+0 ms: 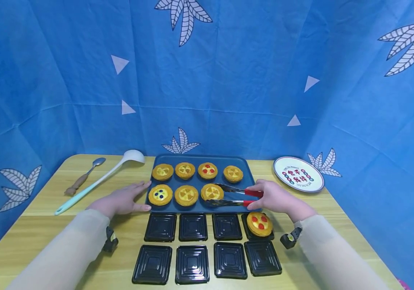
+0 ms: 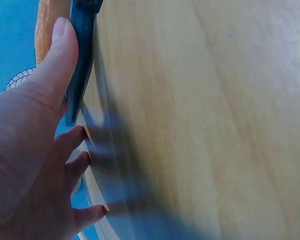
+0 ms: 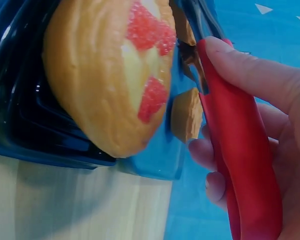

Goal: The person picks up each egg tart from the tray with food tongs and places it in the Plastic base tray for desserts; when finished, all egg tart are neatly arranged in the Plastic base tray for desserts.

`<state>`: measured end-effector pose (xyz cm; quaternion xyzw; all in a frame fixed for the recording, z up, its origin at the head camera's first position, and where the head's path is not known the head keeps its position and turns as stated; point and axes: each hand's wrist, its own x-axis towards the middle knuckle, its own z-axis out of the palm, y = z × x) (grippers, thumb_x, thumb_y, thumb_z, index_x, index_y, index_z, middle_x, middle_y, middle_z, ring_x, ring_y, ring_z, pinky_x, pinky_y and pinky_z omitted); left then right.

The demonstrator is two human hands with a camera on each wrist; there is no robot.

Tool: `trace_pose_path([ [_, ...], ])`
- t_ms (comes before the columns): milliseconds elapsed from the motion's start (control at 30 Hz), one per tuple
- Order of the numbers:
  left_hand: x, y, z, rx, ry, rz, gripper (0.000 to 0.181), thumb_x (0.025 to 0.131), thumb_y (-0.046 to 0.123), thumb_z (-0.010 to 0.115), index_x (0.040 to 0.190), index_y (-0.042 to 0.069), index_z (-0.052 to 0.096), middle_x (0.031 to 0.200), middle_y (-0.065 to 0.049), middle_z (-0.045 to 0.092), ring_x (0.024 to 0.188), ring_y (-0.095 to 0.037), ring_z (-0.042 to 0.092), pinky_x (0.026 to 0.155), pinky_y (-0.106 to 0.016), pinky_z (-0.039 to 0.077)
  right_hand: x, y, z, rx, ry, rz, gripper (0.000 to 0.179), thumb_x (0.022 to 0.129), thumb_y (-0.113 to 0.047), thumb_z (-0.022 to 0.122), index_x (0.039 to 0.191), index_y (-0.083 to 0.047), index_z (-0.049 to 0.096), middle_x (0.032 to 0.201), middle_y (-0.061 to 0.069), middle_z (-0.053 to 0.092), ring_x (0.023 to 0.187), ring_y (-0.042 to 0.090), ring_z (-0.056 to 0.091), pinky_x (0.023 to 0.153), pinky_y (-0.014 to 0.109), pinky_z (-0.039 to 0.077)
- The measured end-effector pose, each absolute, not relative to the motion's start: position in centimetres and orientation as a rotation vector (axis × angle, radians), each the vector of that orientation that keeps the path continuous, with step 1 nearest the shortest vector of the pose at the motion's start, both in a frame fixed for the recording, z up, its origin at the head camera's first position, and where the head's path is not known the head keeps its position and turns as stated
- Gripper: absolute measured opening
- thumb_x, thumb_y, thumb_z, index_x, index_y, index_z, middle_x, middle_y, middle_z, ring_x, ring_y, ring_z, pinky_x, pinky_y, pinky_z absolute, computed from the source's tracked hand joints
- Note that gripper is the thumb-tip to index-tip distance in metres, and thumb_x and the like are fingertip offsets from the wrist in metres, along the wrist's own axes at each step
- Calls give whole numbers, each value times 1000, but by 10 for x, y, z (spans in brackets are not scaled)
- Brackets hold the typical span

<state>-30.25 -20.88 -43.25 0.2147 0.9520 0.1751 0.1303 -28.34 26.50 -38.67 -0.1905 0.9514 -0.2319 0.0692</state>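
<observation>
My right hand (image 1: 277,197) grips the red handles of a pair of tongs (image 3: 235,135). In the head view, the tongs' dark arms lie apart, one at the back and one at the front of the right side of a yellow-topped tart (image 1: 210,191); whether they touch it is unclear. That tart sits in the front row on a blue tray (image 1: 203,156) with several others. My left hand (image 1: 123,201) is at the tray's left edge, its thumb against the side and its fingers spread down to the table. A red-topped tart (image 1: 259,224) rests on a black square plastic holder beneath my right hand.
Several black square plastic holders (image 1: 192,264) stand in two rows before the tray. A white ladle (image 1: 101,179) and a wooden-handled spoon (image 1: 83,178) lie at left. At right is a white plate (image 1: 298,181) with red lettering. Blue cloth (image 1: 207,80) hangs behind the table.
</observation>
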Motion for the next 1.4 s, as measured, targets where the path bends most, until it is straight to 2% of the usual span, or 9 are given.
trace_pose_path([
  [300,-302,-208,-434,626,2761,517,99,87,63,62,158,8,21,157,-28,19,139,-54,21,109,-69,20,-278,269,-383,-638,2899,-703,49,80,-24,85,122,-5,71,98,6,59,79,19,51,65,33,48],
  [567,-302,-207,-435,627,2765,513,99,87,63,63,158,8,22,157,-29,19,139,-54,21,109,-69,20,-262,280,-362,-729,2895,-718,48,79,-29,85,121,-8,73,91,-5,57,77,18,50,62,31,46],
  [867,-302,-206,-433,626,2766,510,99,87,64,62,158,8,22,158,-28,19,139,-53,22,109,-69,20,-238,302,-352,-730,2845,-725,46,75,-23,88,117,-9,75,90,-4,56,73,18,53,59,28,47],
  [1267,-301,-207,-430,614,2757,517,99,87,63,63,158,7,21,158,-29,19,139,-54,20,109,-69,20,-226,312,-364,-775,2725,-768,50,75,-24,87,120,-8,73,91,4,59,72,15,51,59,28,47],
  [1400,-303,-208,-433,626,2756,530,99,87,62,63,158,7,21,157,-29,19,139,-54,21,109,-69,21,-225,310,-364,-780,2716,-748,49,75,-24,87,120,-9,73,88,-1,57,72,16,50,58,28,46],
])
